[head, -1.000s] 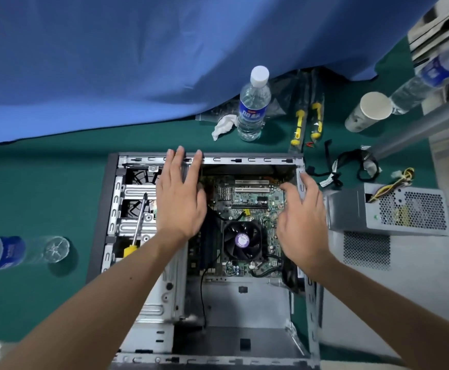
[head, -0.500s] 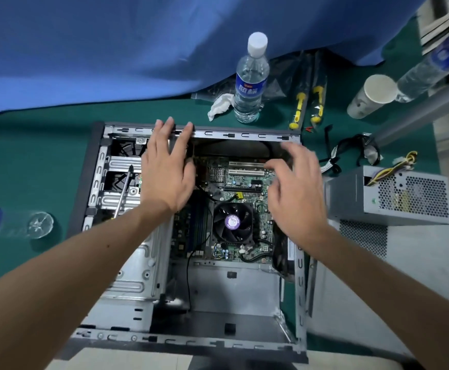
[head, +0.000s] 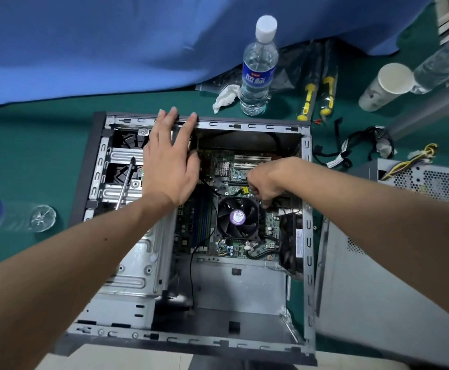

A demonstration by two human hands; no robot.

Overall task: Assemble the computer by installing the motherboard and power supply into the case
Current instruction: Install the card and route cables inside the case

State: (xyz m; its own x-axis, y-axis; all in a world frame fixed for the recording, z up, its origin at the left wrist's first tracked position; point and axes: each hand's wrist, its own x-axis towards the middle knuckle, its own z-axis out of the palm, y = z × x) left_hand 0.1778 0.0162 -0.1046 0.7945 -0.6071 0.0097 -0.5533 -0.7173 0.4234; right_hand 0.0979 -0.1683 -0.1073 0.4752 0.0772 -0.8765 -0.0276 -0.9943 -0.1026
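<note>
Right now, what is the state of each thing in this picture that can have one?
case: lying flat, side open
motherboard: inside case
power supply: outside, right of case
left hand: open, fingertips at case rim
right hand: curled, reaching onto motherboard
water bottle: upright, capped

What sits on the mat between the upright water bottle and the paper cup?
In the head view, two yellow-handled screwdrivers lie between the bottle and the cup, on the green mat.
</note>
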